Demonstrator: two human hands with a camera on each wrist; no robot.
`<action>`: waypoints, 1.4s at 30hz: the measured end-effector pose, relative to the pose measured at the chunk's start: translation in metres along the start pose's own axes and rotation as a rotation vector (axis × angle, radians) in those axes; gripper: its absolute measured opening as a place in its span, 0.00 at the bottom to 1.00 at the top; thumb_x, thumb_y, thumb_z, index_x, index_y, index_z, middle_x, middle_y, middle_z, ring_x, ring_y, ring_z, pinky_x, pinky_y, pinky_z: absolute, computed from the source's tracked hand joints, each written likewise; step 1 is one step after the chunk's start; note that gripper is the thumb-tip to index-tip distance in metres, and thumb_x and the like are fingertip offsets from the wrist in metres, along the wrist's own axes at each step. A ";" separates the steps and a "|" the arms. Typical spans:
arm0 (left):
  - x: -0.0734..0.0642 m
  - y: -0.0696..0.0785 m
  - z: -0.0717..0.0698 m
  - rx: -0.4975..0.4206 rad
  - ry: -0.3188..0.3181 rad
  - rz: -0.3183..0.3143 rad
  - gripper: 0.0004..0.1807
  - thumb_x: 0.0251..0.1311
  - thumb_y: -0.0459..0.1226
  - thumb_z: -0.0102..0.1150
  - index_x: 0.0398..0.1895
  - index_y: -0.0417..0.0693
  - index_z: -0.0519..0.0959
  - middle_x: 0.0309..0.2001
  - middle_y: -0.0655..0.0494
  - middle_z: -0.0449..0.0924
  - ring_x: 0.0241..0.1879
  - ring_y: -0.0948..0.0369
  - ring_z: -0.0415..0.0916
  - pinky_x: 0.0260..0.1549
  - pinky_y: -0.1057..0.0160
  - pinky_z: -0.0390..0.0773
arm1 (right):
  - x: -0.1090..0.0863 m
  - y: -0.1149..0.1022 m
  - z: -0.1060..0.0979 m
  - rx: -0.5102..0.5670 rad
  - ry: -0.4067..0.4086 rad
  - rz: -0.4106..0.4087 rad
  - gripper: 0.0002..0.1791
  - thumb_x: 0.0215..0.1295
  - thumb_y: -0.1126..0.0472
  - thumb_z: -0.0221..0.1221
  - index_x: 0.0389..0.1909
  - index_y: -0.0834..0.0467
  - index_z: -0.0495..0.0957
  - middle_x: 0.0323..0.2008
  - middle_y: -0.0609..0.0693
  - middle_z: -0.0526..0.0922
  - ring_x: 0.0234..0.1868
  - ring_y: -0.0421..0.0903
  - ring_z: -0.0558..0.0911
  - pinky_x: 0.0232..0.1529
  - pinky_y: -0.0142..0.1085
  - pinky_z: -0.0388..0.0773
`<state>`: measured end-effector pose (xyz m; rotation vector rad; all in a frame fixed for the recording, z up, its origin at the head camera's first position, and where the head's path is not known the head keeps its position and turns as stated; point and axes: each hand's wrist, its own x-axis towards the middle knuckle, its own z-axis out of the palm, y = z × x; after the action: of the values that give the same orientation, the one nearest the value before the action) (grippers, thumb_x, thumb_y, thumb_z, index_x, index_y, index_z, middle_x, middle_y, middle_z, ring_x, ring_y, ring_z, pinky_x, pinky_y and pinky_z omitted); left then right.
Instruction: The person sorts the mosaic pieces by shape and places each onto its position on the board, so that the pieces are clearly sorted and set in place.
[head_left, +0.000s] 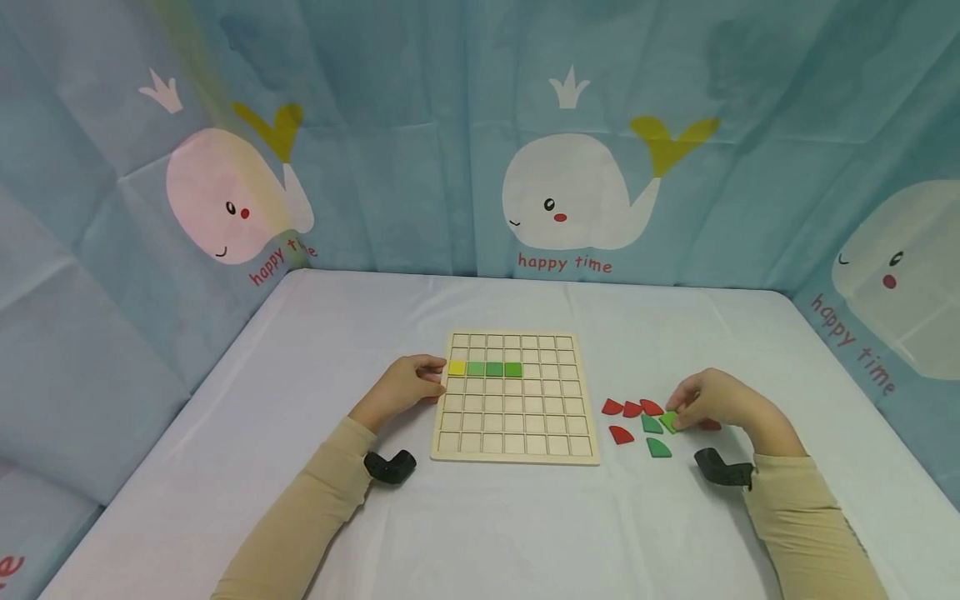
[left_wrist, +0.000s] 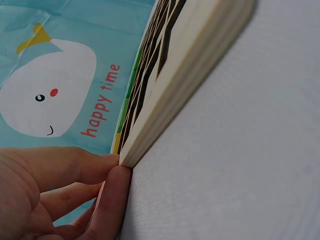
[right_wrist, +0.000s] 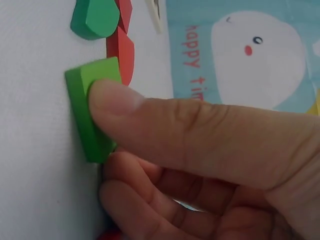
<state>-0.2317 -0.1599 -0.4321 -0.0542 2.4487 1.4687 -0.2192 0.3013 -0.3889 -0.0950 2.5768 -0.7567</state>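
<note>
A wooden grid board (head_left: 487,459) lies on the white table, with a yellow square tile (head_left: 457,368) and three green square tiles (head_left: 494,369) in one row. At the board's left edge, my left hand (head_left: 401,385) grips the rim between thumb and fingertip, near the yellow tile. My right hand (head_left: 716,404), to the right of the board, pinches a light green tile (right_wrist: 100,70) between thumb and fingers. Close beside it lie dark green quarter-round pieces (head_left: 658,448) and several red quarter-round pieces (head_left: 621,434). One red piece is partly covered by the right hand.
A blue curtain (head_left: 420,200) with printed whales hangs behind the table (head_left: 480,533) and along its sides. Black wrist straps (head_left: 390,467) with bulky ends sit on both forearms, close above the cloth.
</note>
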 end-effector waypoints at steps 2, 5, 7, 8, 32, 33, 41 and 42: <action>0.000 0.000 0.000 0.004 0.002 -0.002 0.28 0.61 0.29 0.63 0.66 0.39 0.72 0.59 0.43 0.76 0.46 0.58 0.79 0.41 0.66 0.86 | 0.000 0.000 0.000 -0.001 -0.001 -0.001 0.10 0.51 0.63 0.72 0.34 0.61 0.84 0.21 0.45 0.75 0.25 0.44 0.71 0.30 0.35 0.67; 0.001 0.001 0.000 0.000 0.007 -0.013 0.29 0.60 0.29 0.63 0.66 0.40 0.73 0.59 0.44 0.76 0.46 0.58 0.79 0.41 0.67 0.85 | 0.000 -0.001 0.001 -0.006 0.001 -0.002 0.10 0.51 0.63 0.73 0.32 0.61 0.83 0.22 0.46 0.76 0.24 0.44 0.71 0.28 0.35 0.68; 0.001 0.001 0.000 -0.001 0.008 -0.015 0.29 0.60 0.29 0.63 0.66 0.40 0.73 0.59 0.43 0.76 0.46 0.57 0.79 0.41 0.67 0.85 | 0.000 -0.002 0.001 -0.008 0.001 -0.001 0.10 0.50 0.63 0.73 0.31 0.60 0.82 0.22 0.46 0.77 0.24 0.43 0.71 0.28 0.35 0.69; 0.000 0.001 0.000 0.000 0.007 -0.014 0.29 0.60 0.29 0.63 0.66 0.40 0.73 0.59 0.43 0.76 0.46 0.57 0.79 0.41 0.67 0.85 | 0.000 -0.002 0.001 -0.006 -0.002 -0.002 0.10 0.50 0.63 0.73 0.30 0.60 0.81 0.22 0.46 0.77 0.24 0.43 0.71 0.27 0.35 0.69; 0.001 0.001 0.000 0.003 0.007 -0.006 0.28 0.61 0.28 0.62 0.66 0.39 0.73 0.58 0.43 0.76 0.46 0.57 0.78 0.41 0.66 0.85 | 0.006 -0.018 0.004 0.191 0.118 -0.031 0.17 0.62 0.50 0.67 0.42 0.60 0.86 0.34 0.46 0.88 0.36 0.42 0.84 0.41 0.33 0.80; 0.001 0.001 0.000 0.003 0.008 -0.005 0.28 0.61 0.28 0.62 0.66 0.39 0.73 0.59 0.43 0.76 0.46 0.57 0.78 0.41 0.66 0.85 | 0.007 -0.020 0.004 0.192 0.122 -0.029 0.17 0.62 0.50 0.67 0.42 0.60 0.86 0.33 0.46 0.88 0.36 0.42 0.84 0.40 0.33 0.80; -0.001 0.002 0.001 0.017 0.010 -0.015 0.28 0.60 0.29 0.63 0.66 0.39 0.73 0.59 0.43 0.76 0.46 0.58 0.78 0.41 0.67 0.85 | 0.019 -0.043 0.010 0.179 0.120 -0.011 0.14 0.62 0.52 0.67 0.41 0.58 0.87 0.32 0.45 0.88 0.36 0.43 0.83 0.48 0.43 0.81; -0.001 0.003 0.000 0.017 0.008 -0.012 0.28 0.60 0.29 0.63 0.66 0.39 0.73 0.59 0.43 0.76 0.46 0.58 0.78 0.41 0.67 0.85 | 0.020 -0.047 0.011 0.183 0.118 -0.015 0.14 0.62 0.52 0.67 0.41 0.58 0.87 0.33 0.46 0.88 0.36 0.43 0.83 0.48 0.44 0.81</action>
<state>-0.2310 -0.1584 -0.4299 -0.0723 2.4626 1.4458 -0.2353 0.2518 -0.3802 -0.0126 2.6050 -1.0277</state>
